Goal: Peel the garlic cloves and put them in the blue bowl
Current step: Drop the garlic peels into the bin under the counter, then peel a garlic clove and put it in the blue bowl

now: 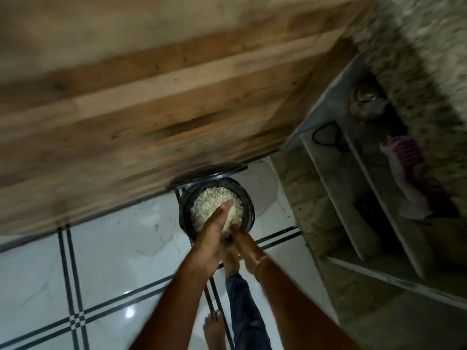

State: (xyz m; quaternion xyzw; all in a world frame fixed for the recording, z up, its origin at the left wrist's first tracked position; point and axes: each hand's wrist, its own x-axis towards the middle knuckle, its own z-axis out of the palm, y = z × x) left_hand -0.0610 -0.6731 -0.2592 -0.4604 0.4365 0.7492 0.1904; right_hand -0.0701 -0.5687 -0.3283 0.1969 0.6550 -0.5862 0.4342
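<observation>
Cupping pale skins (pixel 214 205) above the dark basket (pixel 249 200), left hand (pixel 214 233) fingers (pixel 223 209) straight, right hand (pixel 246 246) grip unreadable (peeling seemingly done; blue bowl unseen).

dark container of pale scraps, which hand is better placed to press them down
Probably left: the left hand lies straight-fingered across the pale scraps, while the right hand sits at the near rim of the dark container, fingers mostly hidden.

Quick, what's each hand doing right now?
Left hand: open, straight fingers pressing pale peels.
Right hand: cannot tell, fingers hidden by peels.
</observation>
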